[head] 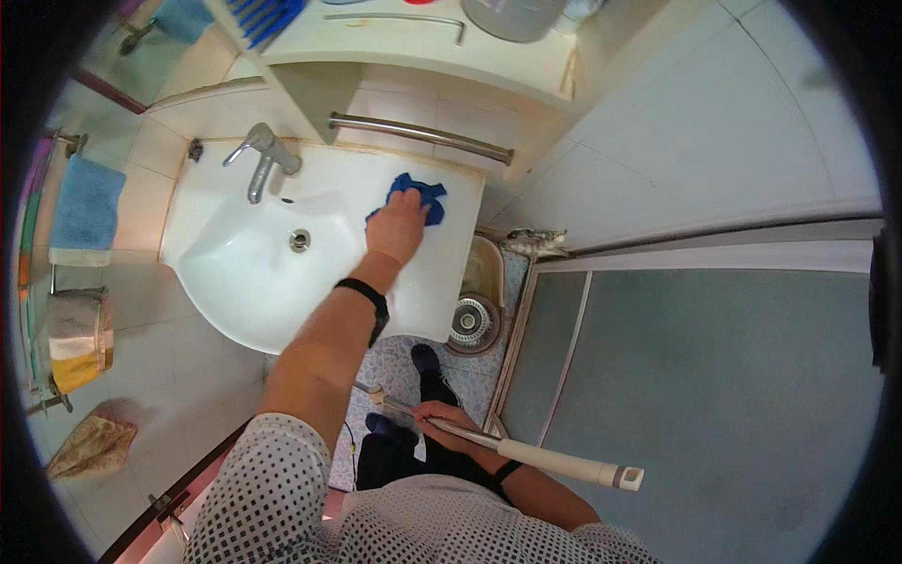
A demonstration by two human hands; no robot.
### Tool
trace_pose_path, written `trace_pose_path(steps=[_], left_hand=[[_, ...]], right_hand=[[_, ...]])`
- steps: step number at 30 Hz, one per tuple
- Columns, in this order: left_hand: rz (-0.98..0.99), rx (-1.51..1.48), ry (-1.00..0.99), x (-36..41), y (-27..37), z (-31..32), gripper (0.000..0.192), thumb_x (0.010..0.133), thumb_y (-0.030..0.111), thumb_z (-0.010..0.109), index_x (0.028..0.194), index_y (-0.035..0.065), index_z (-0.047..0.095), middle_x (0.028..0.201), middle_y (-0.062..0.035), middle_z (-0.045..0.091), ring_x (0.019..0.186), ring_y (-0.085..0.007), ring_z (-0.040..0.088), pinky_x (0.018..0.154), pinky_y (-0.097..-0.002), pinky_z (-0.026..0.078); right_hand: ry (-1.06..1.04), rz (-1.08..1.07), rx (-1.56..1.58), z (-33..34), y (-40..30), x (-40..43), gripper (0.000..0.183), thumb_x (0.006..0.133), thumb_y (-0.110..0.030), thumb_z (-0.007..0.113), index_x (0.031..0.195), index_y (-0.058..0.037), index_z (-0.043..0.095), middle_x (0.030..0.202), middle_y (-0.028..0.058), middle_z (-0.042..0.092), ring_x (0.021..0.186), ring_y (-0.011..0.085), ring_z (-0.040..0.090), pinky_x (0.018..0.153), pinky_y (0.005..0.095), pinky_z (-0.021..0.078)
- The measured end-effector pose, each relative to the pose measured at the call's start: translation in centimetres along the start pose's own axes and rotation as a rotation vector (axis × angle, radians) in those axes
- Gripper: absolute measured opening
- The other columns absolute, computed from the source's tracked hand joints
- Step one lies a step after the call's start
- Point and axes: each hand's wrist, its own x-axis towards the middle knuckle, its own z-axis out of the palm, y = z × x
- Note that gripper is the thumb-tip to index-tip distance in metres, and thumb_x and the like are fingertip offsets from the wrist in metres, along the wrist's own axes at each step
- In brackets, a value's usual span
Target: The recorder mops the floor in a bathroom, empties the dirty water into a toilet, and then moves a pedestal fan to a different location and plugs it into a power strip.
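My left hand (397, 227) presses a crumpled dark blue cloth (435, 201) against the flat right part of a white ceramic washbasin (440, 278). A black band circles that wrist. The chrome faucet (264, 162) stands at the basin's back left, and a metal drain (299, 240) shows in the bowl. Lower down, my right hand (447, 425) is around the metal shaft of a long pole (564, 462), whose white grip points to the lower right. The pole's far end is hidden beyond my left forearm.
Above the basin are a metal towel bar (423, 134) and a shelf (394, 42) with a hex key (394, 17) and a clear container (511, 17). Towels (88, 204) hang at left. A round metal strainer (468, 321) lies beyond the basin's right edge, near a frosted shower panel (705, 381).
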Motion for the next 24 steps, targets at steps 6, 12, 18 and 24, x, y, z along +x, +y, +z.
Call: trace_pose_path(steps=[6, 12, 18, 24], left_hand=[[-0.054, 0.091, -0.135, 1.9, 1.1, -1.2, 0.028, 0.101, 0.036, 0.051, 0.099, 0.0081, 0.055, 0.091, -0.0175, 0.068, 0.08, -0.0373, 0.07, 0.069, -0.0482, 0.056], [0.044, 0.128, 0.0, -1.2, 2.7, -0.9, 0.025, 0.09, 0.024, 0.064, 0.106, 0.0069, 0.053, 0.104, -0.0167, 0.058, 0.091, -0.0361, 0.063, 0.07, -0.0462, 0.057], [0.053, 0.08, -0.006, -3.6, 3.5, -3.0, 0.031, 0.085, 0.018, 0.067, 0.112, 0.0096, 0.055, 0.108, -0.0136, 0.054, 0.099, -0.0331, 0.056, 0.079, -0.0445, 0.049], [0.205, 0.018, 0.048, -5.1, 2.5, -3.6, 0.041, 0.084, 0.016, 0.067, 0.124, 0.0137, 0.055, 0.107, -0.0113, 0.053, 0.098, -0.0316, 0.053, 0.08, -0.0453, 0.046]], right_hand=[[-0.007, 0.049, 0.009, -0.5, 0.7, 0.2, 0.017, 0.092, -0.008, 0.069, 0.108, -0.0056, 0.066, 0.112, 0.0083, 0.067, 0.101, 0.0195, 0.065, 0.087, 0.032, 0.0513], [-0.037, 0.107, -0.075, -0.8, 0.5, 0.6, 0.01, 0.092, -0.005, 0.068, 0.103, -0.0042, 0.066, 0.114, 0.0092, 0.066, 0.104, 0.0199, 0.064, 0.09, 0.0324, 0.0516], [-0.044, 0.134, 0.042, -0.5, 0.2, 0.7, 0.011, 0.092, -0.005, 0.068, 0.103, -0.0049, 0.067, 0.114, 0.008, 0.066, 0.104, 0.0186, 0.064, 0.091, 0.0316, 0.0512], [-0.007, 0.178, 0.036, -0.9, 0.7, 0.8, 0.011, 0.092, -0.007, 0.068, 0.103, -0.005, 0.068, 0.111, 0.0071, 0.068, 0.102, 0.0176, 0.063, 0.09, 0.0307, 0.0508]])
